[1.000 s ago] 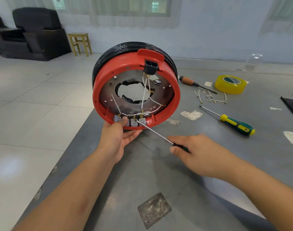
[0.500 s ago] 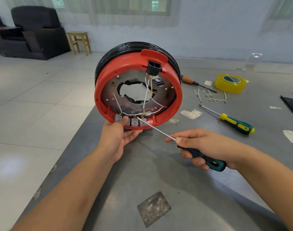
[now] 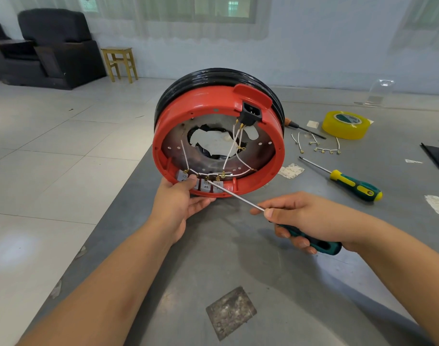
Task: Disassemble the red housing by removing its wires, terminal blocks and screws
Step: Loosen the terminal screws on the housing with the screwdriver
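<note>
Your left hand (image 3: 178,203) grips the red housing's (image 3: 276,168) lower rim, tilted up on the table (image 3: 263,283); your right hand (image 3: 310,218) grasps a screwdriver (image 3: 238,197), tip at the housing's terminal blocks (image 3: 204,187).

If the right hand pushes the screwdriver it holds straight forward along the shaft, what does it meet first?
The right hand aims the screwdriver up-left. Its tip already seems to sit at a brass terminal on the grey terminal blocks in the red housing; exact contact is unclear.
</note>
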Motion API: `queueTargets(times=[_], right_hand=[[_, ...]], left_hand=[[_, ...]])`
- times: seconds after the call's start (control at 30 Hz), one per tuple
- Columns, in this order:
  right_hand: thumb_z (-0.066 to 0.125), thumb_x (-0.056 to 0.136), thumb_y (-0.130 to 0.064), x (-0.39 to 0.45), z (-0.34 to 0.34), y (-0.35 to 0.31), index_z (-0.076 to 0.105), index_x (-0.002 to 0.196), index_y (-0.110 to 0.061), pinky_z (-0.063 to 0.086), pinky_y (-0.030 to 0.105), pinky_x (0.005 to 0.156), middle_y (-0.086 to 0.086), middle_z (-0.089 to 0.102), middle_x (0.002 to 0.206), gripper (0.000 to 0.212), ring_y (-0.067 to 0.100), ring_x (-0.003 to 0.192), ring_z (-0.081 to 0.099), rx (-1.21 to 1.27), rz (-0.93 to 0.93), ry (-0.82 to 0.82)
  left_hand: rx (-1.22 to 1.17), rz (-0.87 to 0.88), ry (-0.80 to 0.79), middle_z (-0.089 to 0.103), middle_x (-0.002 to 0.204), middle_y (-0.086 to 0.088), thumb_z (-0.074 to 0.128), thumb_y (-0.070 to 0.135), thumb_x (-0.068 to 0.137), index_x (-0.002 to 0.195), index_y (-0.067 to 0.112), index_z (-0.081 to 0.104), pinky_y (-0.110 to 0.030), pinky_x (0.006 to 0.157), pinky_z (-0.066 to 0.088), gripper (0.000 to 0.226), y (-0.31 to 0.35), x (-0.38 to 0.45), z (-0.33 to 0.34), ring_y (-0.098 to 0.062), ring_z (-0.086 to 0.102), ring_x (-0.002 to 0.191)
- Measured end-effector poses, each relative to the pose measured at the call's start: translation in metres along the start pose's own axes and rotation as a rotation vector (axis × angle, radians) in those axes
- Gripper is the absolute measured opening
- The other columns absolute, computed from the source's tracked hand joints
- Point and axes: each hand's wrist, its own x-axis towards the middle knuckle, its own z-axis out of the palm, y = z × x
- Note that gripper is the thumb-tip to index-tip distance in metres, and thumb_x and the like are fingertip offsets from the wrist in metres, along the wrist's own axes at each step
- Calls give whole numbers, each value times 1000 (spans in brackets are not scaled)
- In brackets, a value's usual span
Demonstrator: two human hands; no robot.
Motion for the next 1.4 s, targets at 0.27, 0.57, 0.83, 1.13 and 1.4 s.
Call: queueTargets(times=[0.27, 0.57, 0.83, 1.13, 1.4], right_hand=[[45, 107, -42, -3, 2, 1, 61, 114, -50, 53, 22, 49, -17, 63, 68, 20, 13, 52, 64, -541, -95, 138], [40, 106, -46, -2, 10, 5, 55, 133, -34, 39, 25, 55, -19, 61, 70, 32, 4, 67, 55, -928, -188, 318], [31, 106, -51, -2, 18, 6, 39, 139, -40, 56, 45, 77, -2, 68, 105, 36, 31, 95, 63, -1067, -187, 338], [25, 105, -52, 1, 32, 12, 29, 143, -38, 57, 47, 75, -1, 63, 104, 41, 35, 92, 65, -1112, -234, 420], [39, 105, -49, -4, 19, 11, 49, 139, -40, 52, 38, 70, -9, 66, 85, 36, 16, 73, 56, -907, -189, 375]], left_hand=[[35, 21, 10, 79, 110, -14, 56, 10, 107, 134, 23, 55, -29, 59, 62, 30, -1, 1, 1, -33, 80, 85], [22, 0, 34, 78, 107, -16, 56, 9, 106, 117, 28, 57, -30, 57, 62, 22, -1, 2, 1, -35, 80, 83], [-12, -34, 43, 80, 100, -16, 55, 10, 107, 131, 18, 55, -30, 56, 62, 26, 0, 6, -2, -40, 80, 82], [-39, -25, 50, 78, 108, -20, 54, 10, 108, 129, 15, 56, -29, 55, 61, 22, 1, 3, -1, -39, 80, 85], [-57, -15, 50, 80, 101, -18, 54, 9, 107, 128, 12, 57, -33, 60, 63, 21, 0, 3, -1, -38, 80, 86]])
